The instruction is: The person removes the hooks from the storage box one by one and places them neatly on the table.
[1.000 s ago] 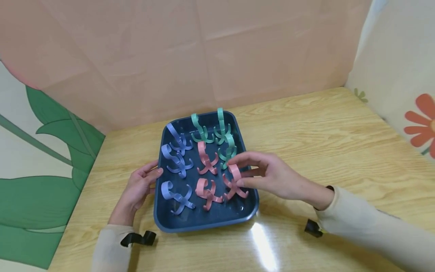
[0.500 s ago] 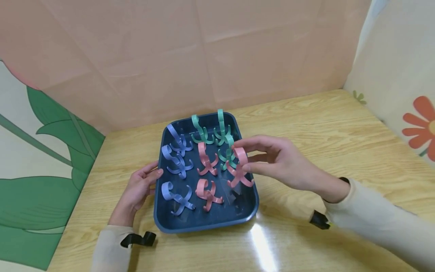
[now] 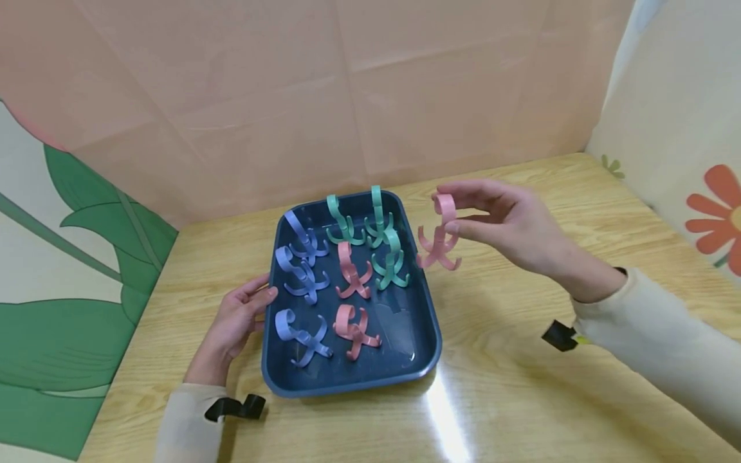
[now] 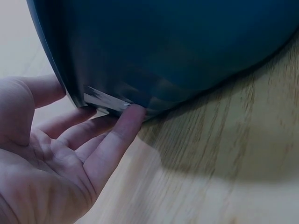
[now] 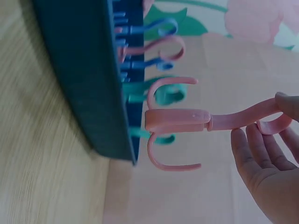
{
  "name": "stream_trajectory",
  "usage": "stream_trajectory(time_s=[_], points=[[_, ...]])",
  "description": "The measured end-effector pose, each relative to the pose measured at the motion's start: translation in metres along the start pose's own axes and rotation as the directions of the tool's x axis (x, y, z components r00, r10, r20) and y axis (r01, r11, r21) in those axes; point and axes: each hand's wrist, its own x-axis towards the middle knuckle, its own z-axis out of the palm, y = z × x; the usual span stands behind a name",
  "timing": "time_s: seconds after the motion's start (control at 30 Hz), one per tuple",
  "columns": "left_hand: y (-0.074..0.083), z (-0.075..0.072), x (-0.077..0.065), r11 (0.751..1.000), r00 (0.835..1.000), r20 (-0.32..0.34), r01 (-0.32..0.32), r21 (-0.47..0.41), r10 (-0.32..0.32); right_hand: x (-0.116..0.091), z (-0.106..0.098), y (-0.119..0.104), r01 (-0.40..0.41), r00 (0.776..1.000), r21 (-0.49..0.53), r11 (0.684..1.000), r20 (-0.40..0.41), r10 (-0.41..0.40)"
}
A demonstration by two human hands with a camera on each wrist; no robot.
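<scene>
My right hand (image 3: 515, 225) pinches a pink plastic multi-prong hook hanger (image 3: 438, 247) by its curved top, in the air just beyond the tray's right side. In the right wrist view the hanger (image 5: 177, 120) shows its swivel joint and prongs, with thumb and fingertips at the hooked end. My left hand (image 3: 240, 318) grips the left side of the dark blue tray (image 3: 399, 366), thumb at the rim. In the left wrist view, fingers touch the tray's lower outer wall (image 4: 140, 60). Inside the tray are blue hangers (image 3: 307, 283), green hangers (image 3: 390, 260) and pink hangers (image 3: 354, 331).
A wood-grain table (image 3: 550, 206) carries the tray. Behind it hangs a pink cloth (image 3: 347, 96). A wall with green leaf patterns (image 3: 58, 341) stands at left, and one with a red flower (image 3: 720, 206) at right.
My right hand has lifted the pink hook hanger from the tray's front right and carried it up and right, past the rim. My left hand stays at the tray's left side.
</scene>
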Motion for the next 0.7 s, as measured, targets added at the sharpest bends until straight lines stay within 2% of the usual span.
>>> stream_trajectory(time_s=[0.17,0.37,0.7], points=[[-0.001,0.0,-0.001,1.0,1.0,-0.005,0.004,-0.002,-0.004,0.009,-0.009,0.012,-0.066,0.997,-0.106,0.992,-0.049,0.061],[0.0,0.001,0.0,1.0,1.0,-0.012,0.01,0.006,-0.01,0.022,-0.017,0.031,-0.172,0.983,-0.166,0.971,-0.09,0.159],[0.0,0.002,0.0,1.0,1.0,-0.021,0.013,0.004,-0.013,0.046,-0.026,0.069,-0.264,0.963,-0.125,0.956,-0.088,0.254]])
